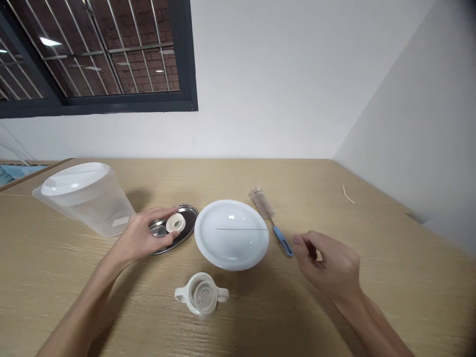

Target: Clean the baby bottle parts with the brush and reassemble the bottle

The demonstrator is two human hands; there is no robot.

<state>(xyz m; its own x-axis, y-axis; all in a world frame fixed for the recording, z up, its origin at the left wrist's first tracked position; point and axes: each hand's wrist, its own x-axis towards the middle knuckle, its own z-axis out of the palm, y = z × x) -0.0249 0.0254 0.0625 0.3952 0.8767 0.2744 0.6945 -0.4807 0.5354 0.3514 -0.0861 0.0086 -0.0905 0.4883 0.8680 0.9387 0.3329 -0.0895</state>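
My left hand [150, 230] is closed, thumb and fingers gripping a white round bottle-cap ring [175, 223] over an oval metal tray [191, 218]. A small clear cup-like piece [159, 231] lies in the tray beside the ring. My right hand [327, 263] hangs above the table with its fingertips pinched together; what they hold, if anything, does not show. Closest to it is the blue handle of a bottle brush [282, 241]. Between my hands stands a white bowl [231, 250] with a thin wire-like line [241, 229] across it.
Nearer to me is a white two-handled bottle top [197, 308] with a clear piece inside. A lidded translucent pitcher [100, 203] stands at the left. Far right lies a thin, cream-coloured bent strip [348, 194]. The wooden table [297, 173] meets a white wall behind.
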